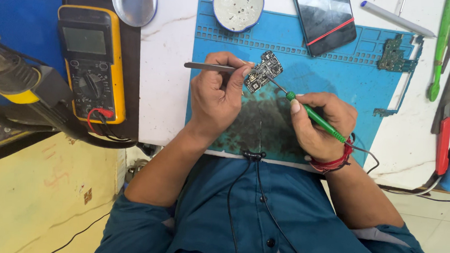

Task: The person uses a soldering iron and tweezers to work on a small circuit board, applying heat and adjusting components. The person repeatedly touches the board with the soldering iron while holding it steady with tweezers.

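Left hand (216,97) pinches tweezers (210,67); right hand (321,122) grips soldering iron (314,116) (green-handled); circuit board (264,71) lies between the hands.

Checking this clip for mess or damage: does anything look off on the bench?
The blue silicone work mat carries a large dark, burnt-looking stain under both hands, and a second green circuit board lies askew at its far corner.

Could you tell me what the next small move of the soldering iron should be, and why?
Probably ease the soldering iron tip down onto the small circuit board: the right hand aims it there, while the left hand steadies the board with tweezers.
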